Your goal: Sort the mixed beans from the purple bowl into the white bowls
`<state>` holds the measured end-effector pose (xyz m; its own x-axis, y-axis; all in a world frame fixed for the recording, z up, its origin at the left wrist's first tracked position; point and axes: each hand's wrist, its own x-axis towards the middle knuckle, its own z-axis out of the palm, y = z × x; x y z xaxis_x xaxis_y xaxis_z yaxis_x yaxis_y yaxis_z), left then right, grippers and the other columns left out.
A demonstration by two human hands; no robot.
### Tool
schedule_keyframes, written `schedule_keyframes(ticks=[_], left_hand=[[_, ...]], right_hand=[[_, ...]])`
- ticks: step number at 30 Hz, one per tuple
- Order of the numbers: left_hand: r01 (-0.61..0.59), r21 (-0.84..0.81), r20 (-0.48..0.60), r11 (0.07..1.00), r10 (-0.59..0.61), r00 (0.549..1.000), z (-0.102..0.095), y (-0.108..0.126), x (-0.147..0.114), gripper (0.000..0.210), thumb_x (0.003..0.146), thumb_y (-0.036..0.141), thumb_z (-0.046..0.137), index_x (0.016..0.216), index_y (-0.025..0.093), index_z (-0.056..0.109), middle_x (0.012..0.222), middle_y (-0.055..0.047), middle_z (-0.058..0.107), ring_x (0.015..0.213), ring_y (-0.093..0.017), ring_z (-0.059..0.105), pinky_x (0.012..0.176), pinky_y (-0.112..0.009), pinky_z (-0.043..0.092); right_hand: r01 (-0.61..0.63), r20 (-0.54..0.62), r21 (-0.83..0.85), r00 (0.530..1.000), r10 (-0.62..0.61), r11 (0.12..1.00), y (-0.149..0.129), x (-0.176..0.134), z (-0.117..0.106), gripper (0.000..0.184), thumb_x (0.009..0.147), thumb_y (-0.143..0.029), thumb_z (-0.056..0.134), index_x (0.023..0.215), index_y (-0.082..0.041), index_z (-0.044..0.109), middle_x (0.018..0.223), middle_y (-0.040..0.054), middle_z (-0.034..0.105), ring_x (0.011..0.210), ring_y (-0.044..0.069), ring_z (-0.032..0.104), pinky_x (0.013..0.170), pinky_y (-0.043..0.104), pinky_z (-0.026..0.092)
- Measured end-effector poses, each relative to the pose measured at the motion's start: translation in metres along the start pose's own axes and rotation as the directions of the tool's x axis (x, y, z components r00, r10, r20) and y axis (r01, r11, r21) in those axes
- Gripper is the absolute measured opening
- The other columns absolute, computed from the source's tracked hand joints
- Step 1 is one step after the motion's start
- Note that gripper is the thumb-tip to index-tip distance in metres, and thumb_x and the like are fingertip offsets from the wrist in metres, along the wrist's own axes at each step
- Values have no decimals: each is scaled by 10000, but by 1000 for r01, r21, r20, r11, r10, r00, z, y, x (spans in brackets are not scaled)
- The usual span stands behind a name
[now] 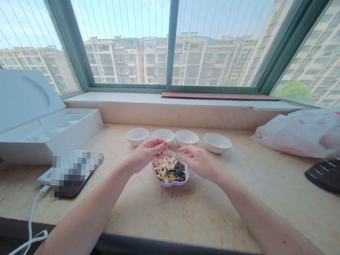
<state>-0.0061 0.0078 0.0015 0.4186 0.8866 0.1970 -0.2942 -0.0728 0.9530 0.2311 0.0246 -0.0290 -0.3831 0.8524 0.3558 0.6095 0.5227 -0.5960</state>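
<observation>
Home suggested, probably flat: marbled counter (224, 220) set under bay window (172, 38), faced by apartment blocks (204, 60); white bowls (217, 143), plastic bag (306, 131), purple-rimmed dish (172, 184) kept on it.

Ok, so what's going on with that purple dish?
A person's left hand is over the far-left part of the purple dish, thumb and fingers pinched; I can't tell if they hold anything. The right hand is loosely open by its right side. Inside are black beans, small yellowish ones and pale pieces. Four white bowls stand behind.
</observation>
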Motion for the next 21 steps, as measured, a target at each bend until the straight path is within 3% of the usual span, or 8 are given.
schedule_keyframes(ticks=[4, 7, 13, 17, 21], left_hand=[[-40, -315, 6, 948, 45, 999, 5, 10, -4, 220, 787, 293, 819, 884, 145, 689, 736, 16, 545, 645, -69, 490, 604, -202, 410], [-57, -439, -9, 897, 59, 998, 5, 15, -6, 169, 814, 264, 794, 881, 159, 680, 740, 25, 526, 636, -67, 494, 590, -204, 426], [-65, -532, -12, 844, 69, 998, -1, 18, -5, 95, 867, 231, 726, 910, 177, 661, 729, 37, 522, 625, -75, 503, 582, -213, 432], [-75, -543, -32, 837, 68, 997, -5, 21, -4, 58, 890, 216, 685, 905, 175, 647, 719, 37, 523, 632, -82, 513, 590, -215, 431], [-62, -536, -16, 842, 63, 998, -5, 24, -4, 67, 892, 218, 683, 918, 177, 637, 718, 41, 524, 620, -83, 512, 585, -218, 423]], right_hand=[[8, -10, 35, 1000, -8, 999, 1, 0, 0, 250, 913, -309, 633, 1124, -201, 713, 1173, 90, 739, 1066, 255, 688, 943, 436, 553], [0, -3, 68, 1000, 0, 998, 1, -1, 1, 248, 915, -306, 630, 1122, -198, 713, 1172, 87, 739, 1031, 241, 700, 928, 422, 563], [26, -35, 99, 999, -23, 995, -2, 0, 0, 227, 919, -296, 611, 1081, -197, 735, 1138, 100, 749, 963, 232, 715, 848, 394, 583], [-54, -74, 35, 996, 57, 998, -7, 11, -18, 239, 932, -317, 584, 1058, -196, 746, 1058, 93, 766, 894, 223, 713, 788, 365, 566], [-89, 85, -69, 992, 94, 994, -18, 27, -38, 249, 913, -373, 612, 1038, -214, 756, 888, 57, 770, 749, 198, 685, 687, 319, 519]])
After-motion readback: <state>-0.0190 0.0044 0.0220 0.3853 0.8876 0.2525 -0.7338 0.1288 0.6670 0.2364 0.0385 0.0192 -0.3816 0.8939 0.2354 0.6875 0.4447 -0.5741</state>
